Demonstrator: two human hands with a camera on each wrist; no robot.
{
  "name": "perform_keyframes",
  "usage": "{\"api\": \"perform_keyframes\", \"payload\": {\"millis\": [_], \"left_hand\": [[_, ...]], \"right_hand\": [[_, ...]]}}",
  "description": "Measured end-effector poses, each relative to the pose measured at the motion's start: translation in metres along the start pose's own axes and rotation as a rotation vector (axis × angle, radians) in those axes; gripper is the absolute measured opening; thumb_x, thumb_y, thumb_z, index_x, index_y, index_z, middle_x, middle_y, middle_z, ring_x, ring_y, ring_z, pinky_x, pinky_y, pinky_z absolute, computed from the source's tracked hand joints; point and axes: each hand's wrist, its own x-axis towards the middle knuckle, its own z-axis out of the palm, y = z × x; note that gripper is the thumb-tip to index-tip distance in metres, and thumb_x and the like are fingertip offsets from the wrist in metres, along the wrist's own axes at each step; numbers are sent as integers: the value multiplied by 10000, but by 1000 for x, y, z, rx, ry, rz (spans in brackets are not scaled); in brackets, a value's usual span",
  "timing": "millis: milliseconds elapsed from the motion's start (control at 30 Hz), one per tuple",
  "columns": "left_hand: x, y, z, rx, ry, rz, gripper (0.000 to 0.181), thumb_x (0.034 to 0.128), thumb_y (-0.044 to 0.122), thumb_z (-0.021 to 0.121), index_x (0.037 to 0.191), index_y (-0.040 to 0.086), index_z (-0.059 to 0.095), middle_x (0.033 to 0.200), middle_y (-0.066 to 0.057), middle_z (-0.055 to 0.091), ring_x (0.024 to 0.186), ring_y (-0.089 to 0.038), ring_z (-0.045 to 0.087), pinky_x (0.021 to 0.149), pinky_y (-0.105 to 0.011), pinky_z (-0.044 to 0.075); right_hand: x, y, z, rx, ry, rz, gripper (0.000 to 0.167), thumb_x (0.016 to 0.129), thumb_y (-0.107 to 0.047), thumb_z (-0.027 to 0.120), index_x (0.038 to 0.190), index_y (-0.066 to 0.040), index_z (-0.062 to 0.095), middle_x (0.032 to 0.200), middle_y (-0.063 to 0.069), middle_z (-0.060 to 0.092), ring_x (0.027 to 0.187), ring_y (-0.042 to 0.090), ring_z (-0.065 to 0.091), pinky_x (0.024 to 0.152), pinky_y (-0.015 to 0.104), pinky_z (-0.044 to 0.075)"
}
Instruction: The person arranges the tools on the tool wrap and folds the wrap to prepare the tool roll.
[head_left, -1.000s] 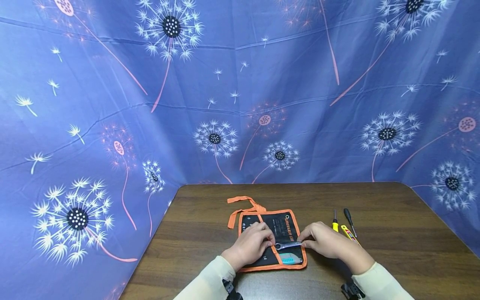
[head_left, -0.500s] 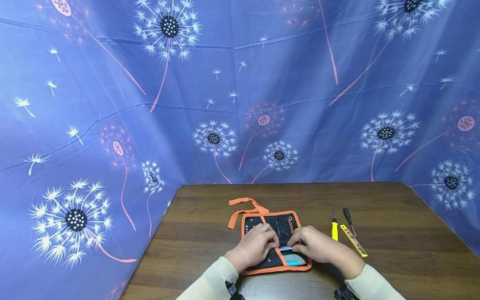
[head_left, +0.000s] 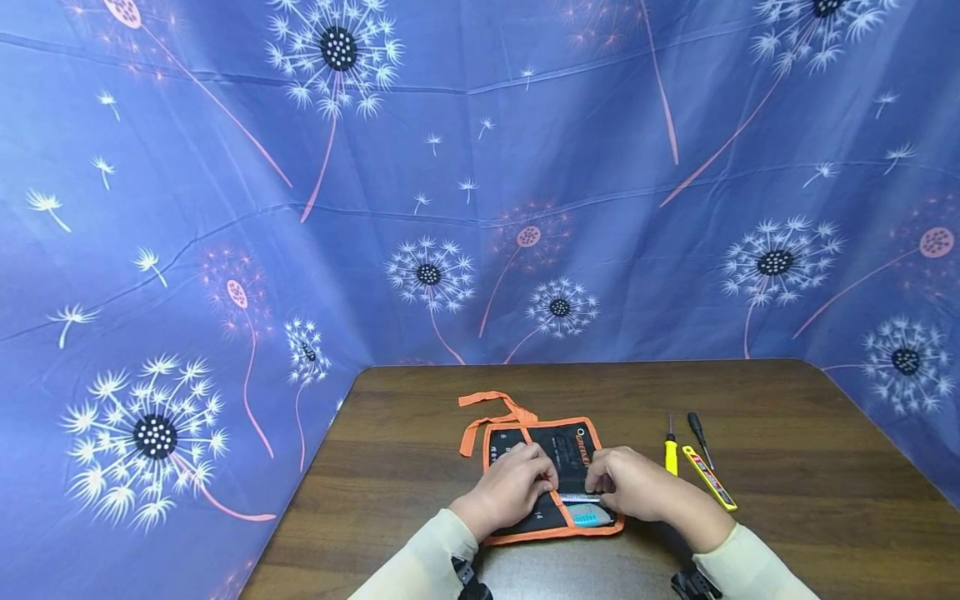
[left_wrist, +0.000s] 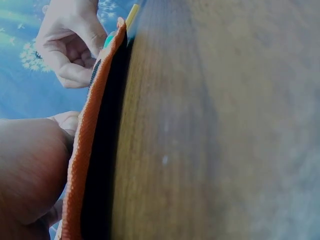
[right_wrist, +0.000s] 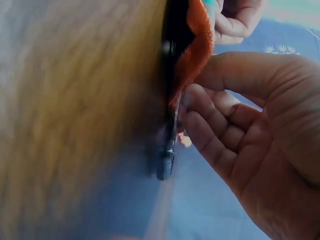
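Observation:
A black tool pouch (head_left: pixel 566 442) with orange trim lies unfolded on the table. My left hand (head_left: pixel 513 483) rests over its left half, thumb and fingertips pinching the orange pocket edge. A metal wrench (head_left: pixel 580 498) lies partly in the pocket, its outer length showing right of the orange strip. Below it, a teal utility knife (head_left: pixel 591 516) sits in another slot. My right hand (head_left: pixel 637 487) is at the pouch's right side, fingers loosely bent by the wrench's outer end. In the right wrist view, its thumb (right_wrist: pixel 235 75) is against the orange border (right_wrist: pixel 195 45).
Right of the pouch lie a yellow-handled screwdriver (head_left: pixel 671 454), a yellow case with a coloured label (head_left: pixel 708 477) and a black screwdriver (head_left: pixel 699 437). Orange tie straps (head_left: pixel 498 408) spread behind the pouch. A blue dandelion-print cloth (head_left: pixel 465 208) hangs beyond the brown table (head_left: pixel 810 467).
The wrench has slid left, deeper into the pocket. My right hand followed it left, then drew back slightly right. The pouch shifted a little right; my left hand keeps its hold.

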Motion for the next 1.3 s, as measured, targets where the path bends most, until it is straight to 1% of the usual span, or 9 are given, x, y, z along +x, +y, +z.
{"api": "perform_keyframes", "payload": {"millis": [133, 300, 367, 500, 600, 700, 933, 1033, 1300], "left_hand": [[-1, -1, -2, -17, 2, -14, 110, 1020, 225, 709, 970, 316, 673, 999, 178, 513, 956, -19, 505, 847, -214, 450], [-2, -1, -2, -19, 10, -11, 109, 1018, 222, 712, 969, 313, 679, 997, 174, 518, 951, -21, 507, 839, -211, 450], [-3, -2, -2, -18, 9, -9, 111, 1021, 223, 709, 969, 316, 677, 996, 176, 517, 955, -20, 508, 845, -209, 452], [-3, -2, -1, -16, 3, -13, 112, 1027, 238, 700, 970, 328, 668, 998, 184, 510, 963, -16, 507, 855, -206, 453], [-3, -3, -1, -17, 3, -12, 114, 1028, 240, 698, 970, 332, 665, 999, 188, 509, 963, -13, 504, 855, -204, 450], [-3, -3, -1, -22, 1, -14, 120, 1028, 236, 697, 969, 333, 662, 996, 191, 504, 960, -10, 499, 851, -203, 447], [-3, -4, 0, -30, -4, -24, 112, 1030, 246, 695, 969, 337, 669, 994, 193, 505, 958, -9, 498, 841, -202, 443], [-3, -3, 0, -27, -4, -28, 106, 1029, 255, 697, 970, 340, 675, 995, 196, 508, 957, -8, 497, 840, -201, 442], [-2, -3, 0, -24, 0, -31, 110, 1019, 242, 712, 970, 335, 681, 998, 194, 513, 957, -5, 496, 840, -202, 443]], "right_hand": [[-3, 2, -5, -11, 1, 17, 260, 796, 52, 827, 847, -188, 741, 831, -117, 605, 740, 37, 568, 640, 253, 506], [-12, 10, -17, -50, 7, 51, 279, 747, -24, 892, 803, -200, 683, 767, -101, 593, 683, 27, 530, 603, 261, 460], [-18, 13, -24, -76, -11, 103, 306, 718, -70, 932, 805, -203, 672, 757, -95, 588, 675, 32, 518, 604, 279, 453], [-27, 16, -34, -116, -74, 257, 385, 646, -108, 992, 815, -201, 659, 760, -79, 596, 677, 82, 531, 615, 326, 462], [-29, 18, -35, -129, -90, 298, 405, 624, -107, 1003, 791, -208, 649, 740, -84, 596, 659, 92, 533, 601, 326, 457], [-29, 20, -33, -131, -83, 259, 376, 646, -101, 984, 757, -204, 641, 716, -89, 588, 635, 74, 524, 578, 298, 449], [-23, 27, -23, -71, -76, 134, 274, 788, -41, 830, 746, -197, 609, 688, -110, 534, 602, 28, 473, 536, 248, 412], [-19, 27, -17, -60, -57, 85, 280, 820, -60, 826, 727, -220, 616, 668, -149, 521, 593, 2, 463, 536, 234, 404], [-10, 18, -8, -24, -47, 49, 273, 882, -65, 794, 721, -230, 646, 654, -183, 511, 585, -17, 440, 545, 226, 383]]}}
